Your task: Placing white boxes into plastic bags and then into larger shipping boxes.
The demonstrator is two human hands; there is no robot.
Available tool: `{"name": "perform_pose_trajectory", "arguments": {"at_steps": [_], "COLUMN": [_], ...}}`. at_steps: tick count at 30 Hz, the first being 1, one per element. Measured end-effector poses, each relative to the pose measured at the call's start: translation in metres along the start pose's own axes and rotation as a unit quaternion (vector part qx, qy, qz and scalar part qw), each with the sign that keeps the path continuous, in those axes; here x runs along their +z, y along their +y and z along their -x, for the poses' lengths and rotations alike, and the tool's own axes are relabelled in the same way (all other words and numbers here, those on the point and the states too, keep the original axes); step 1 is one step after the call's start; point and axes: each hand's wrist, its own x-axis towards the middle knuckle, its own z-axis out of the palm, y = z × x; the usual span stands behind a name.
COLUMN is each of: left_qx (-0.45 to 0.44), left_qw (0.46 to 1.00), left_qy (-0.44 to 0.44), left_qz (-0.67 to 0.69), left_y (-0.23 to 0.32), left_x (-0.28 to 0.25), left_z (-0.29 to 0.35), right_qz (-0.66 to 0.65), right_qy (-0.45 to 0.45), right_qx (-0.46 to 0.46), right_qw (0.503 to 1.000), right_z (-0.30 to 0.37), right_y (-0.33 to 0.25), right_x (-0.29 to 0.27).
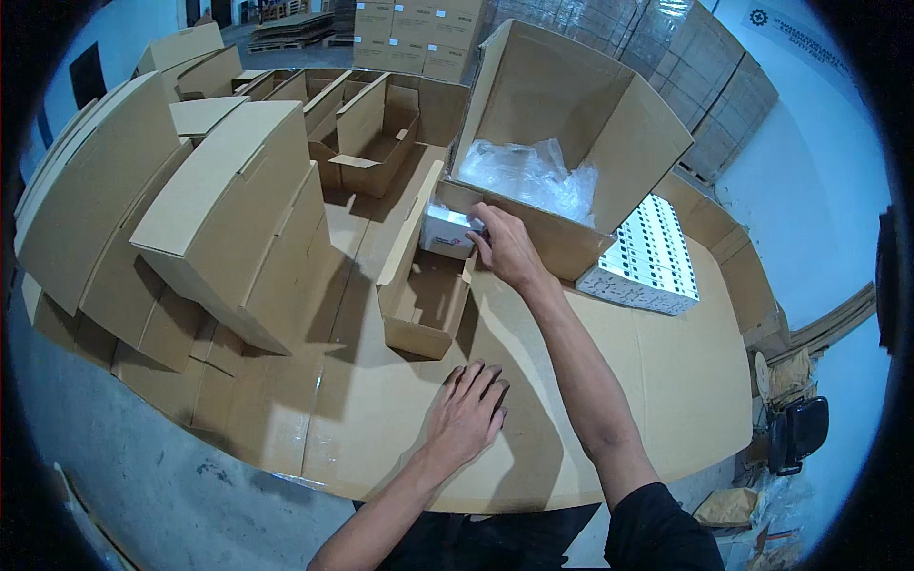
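Apparently, the white box (447, 228) bears small print (445, 241).

a wall sign (798, 40) bears dark lettering beside a round emblem; stacked cartons (419, 30) at the back show print and small white labels; the small white box (447, 229) carries tiny, unreadable print.

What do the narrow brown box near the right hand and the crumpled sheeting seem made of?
Narrow brown box: probably cardboard, matte, with thin folded walls. Crumpled sheeting: likely clear plastic film, glossy, with highlights along its creases.
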Motion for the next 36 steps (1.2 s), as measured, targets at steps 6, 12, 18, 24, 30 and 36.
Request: {"name": "perform_pose_trajectory", "arguments": {"at_steps": [6, 12, 18, 24, 30, 36], "left_qx": [0.001, -0.017, -0.006, -0.011, -0.003, -0.022], "left_qw": [1.000, 1.000, 1.000, 1.000, 1.000, 0.999], "left_qy": [0.001, 0.000, -0.021, -0.017, -0.028, -0.003], "left_qz": [0.009, 0.012, 0.010, -0.008, -0.011, -0.035], "left_y": [0.001, 0.000, 0.003, 0.002, 0.005, -0.009], "left_x": [0.001, 0.003, 0.002, 0.006, 0.019, 0.036], "left_z": [-0.002, 0.002, -0.006, -0.023, -0.047, -0.085], "right_qz": [0.041, 0.110, 0.128, -0.082, -0.078, -0.032], "right_qy": [-0.040, -0.118, -0.102, -0.002, 0.100, 0.186], "right_qx": [0.028, 0.065, 0.101, 0.092, 0.097, 0.251], "right_qw": [0.998, 0.985, 0.981, 0.992, 0.987, 0.949], "right_z": [-0.004, -0.021, -0.004, 0.056, 0.113, 0.104], "right_y": [0.004, -0.013, -0.009, -0.020, 0.030, 0.126], "right_x": [0.000, 0.006, 0.000, -0.048, -0.146, -0.198]}}
